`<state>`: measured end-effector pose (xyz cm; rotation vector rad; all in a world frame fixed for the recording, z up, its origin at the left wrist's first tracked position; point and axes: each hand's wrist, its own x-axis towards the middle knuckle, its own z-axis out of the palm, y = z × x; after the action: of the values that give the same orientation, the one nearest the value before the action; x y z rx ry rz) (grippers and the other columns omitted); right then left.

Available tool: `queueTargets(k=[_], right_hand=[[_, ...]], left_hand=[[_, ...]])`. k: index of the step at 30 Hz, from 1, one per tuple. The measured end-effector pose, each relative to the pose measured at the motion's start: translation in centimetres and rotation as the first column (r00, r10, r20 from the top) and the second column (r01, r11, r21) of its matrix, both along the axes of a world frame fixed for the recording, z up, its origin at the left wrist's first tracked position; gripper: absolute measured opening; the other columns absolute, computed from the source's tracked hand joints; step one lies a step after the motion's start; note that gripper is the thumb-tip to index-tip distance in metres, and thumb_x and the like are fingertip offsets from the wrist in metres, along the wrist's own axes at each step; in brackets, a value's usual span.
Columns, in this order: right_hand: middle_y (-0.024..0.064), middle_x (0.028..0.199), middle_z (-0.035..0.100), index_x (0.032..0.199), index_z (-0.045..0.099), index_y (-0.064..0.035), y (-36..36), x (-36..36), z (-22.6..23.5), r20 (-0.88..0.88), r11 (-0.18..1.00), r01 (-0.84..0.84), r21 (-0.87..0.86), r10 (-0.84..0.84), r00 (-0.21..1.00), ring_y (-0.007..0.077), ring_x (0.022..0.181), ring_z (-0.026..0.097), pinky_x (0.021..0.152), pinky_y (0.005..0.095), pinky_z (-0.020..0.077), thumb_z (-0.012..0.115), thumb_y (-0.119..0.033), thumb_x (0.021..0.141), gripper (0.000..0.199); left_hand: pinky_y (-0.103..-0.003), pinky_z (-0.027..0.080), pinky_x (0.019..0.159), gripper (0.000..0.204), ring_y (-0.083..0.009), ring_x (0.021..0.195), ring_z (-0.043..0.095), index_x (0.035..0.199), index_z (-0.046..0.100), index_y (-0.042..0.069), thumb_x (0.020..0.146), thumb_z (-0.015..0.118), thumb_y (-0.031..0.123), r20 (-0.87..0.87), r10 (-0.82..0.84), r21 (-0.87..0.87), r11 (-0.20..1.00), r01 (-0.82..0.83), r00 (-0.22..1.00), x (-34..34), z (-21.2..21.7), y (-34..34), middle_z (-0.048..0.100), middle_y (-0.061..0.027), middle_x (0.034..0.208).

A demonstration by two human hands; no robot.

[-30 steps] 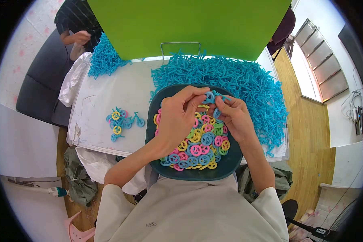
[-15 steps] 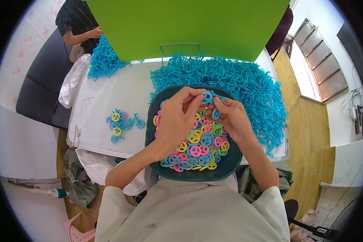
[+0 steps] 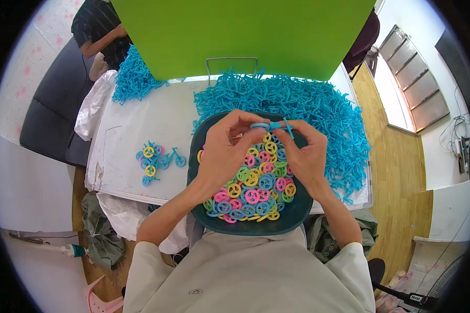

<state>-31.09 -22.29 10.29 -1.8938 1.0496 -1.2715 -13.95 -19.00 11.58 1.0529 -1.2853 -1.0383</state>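
My left hand (image 3: 225, 151) pinches a small blue toy wheel (image 3: 259, 126) between thumb and fingers, its disc seen almost edge-on. My right hand (image 3: 307, 152) is closed on a blue plastic bicycle frame (image 3: 288, 128), whose crossbar sticks up past the fingertips. Wheel and frame meet between the two hands; whether they are joined I cannot tell. Both hands are over a dark green basin (image 3: 245, 229) filled with spoked wheels (image 3: 251, 196) in pink, yellow, blue and green. My fingers hide part of the frame.
Blue frame pieces (image 3: 324, 125) lie heaped behind and right of the basin. Several toy bicycles (image 3: 150, 159) cluster on the white table (image 3: 125, 180) at left. A green panel (image 3: 240, 36) rises behind; a person (image 3: 102, 36) sits far left by another blue heap (image 3: 133, 78).
The wheel has tilted from face-on to nearly edge-on. My right hand has turned, so the frame's crossbar now stands up at its fingertips.
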Motion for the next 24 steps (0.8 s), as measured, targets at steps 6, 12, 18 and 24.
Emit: queueTargets(k=[6,12,18,24], right_hand=[[0.0086,0.092,0.07,0.106,0.067,0.0005,0.4,0.1,0.6,0.252,0.909,-0.312,0.277,0.245,0.936,0.0126,0.087,0.066,0.077,0.0247,0.0518,0.066,-0.003,0.086,0.021],[0.0107,0.094,0.071,0.105,0.067,0.0014,-0.7,-1.3,-0.4,0.006,0.961,-0.192,0.201,0.194,0.981,0.015,0.089,0.067,0.08,0.0266,0.0525,0.062,-0.004,0.089,0.018],[0.0103,0.091,0.07,0.101,0.068,0.0022,-1.2,-1.2,-1.9,0.044,0.941,-0.214,0.261,0.21,0.977,0.0144,0.087,0.067,0.077,0.0249,0.052,0.061,-0.004,0.09,0.014],[0.0099,0.09,0.07,0.1,0.068,0.003,-0.7,-1.0,-2.0,0.002,0.945,-0.215,0.246,0.221,0.975,0.014,0.086,0.067,0.078,0.0247,0.0514,0.06,-0.004,0.09,0.014]], left_hand=[[-0.023,0.05,0.072,0.017,-0.0111,0.082,0.063,0.102,0.061,0.0,0.086,0.062,-0.001,0.011,0.065,-0.042,0.997,-0.064,0.998,1.8,-0.7,0.1,0.065,-0.0053,0.09],[-0.025,0.049,0.063,0.022,-0.011,0.074,0.06,0.11,0.062,0.0,0.089,0.059,0.005,0.153,0.643,-0.15,0.766,-0.625,0.75,11.2,-3.4,2.7,0.064,-0.0053,0.084],[-0.035,0.046,0.077,0.026,-0.021,0.085,0.059,0.112,0.063,0.005,0.086,0.064,0.009,0.674,0.66,-0.297,0.653,-0.696,0.332,19.2,-9.3,4.8,0.062,-0.0111,0.094],[-0.04,0.046,0.08,0.02,-0.0321,0.09,0.058,0.1,0.066,0.007,0.08,0.066,0.011,0.724,0.479,-0.278,0.862,-0.425,0.497,13.4,-8.5,-1.5,0.061,-0.0149,0.095]])
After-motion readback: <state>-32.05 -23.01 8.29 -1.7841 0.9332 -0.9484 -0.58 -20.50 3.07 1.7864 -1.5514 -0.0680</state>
